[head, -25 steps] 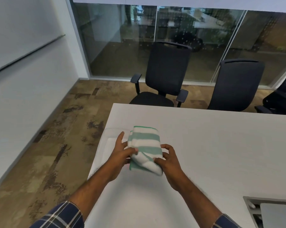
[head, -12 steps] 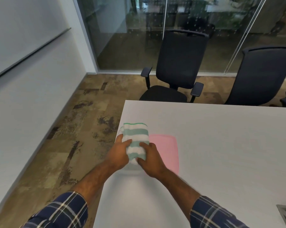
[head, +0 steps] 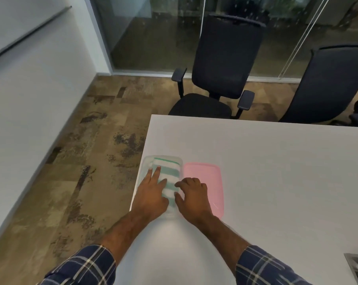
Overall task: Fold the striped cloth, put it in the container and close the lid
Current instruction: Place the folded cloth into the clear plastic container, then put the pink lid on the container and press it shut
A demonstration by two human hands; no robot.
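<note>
Cloth (head: 170, 173) in container (head: 146, 161), under left fingers (head: 153, 171)

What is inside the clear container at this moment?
The folded striped cloth lies inside the clear container, near the table's left edge. Both hands rest over it: the left hand and the right hand cover its near part, so the container's bottom is hidden.

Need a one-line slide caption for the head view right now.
Both hands, left hand and right hand, press the folded striped cloth into the clear container; pink lid alongside.
</note>
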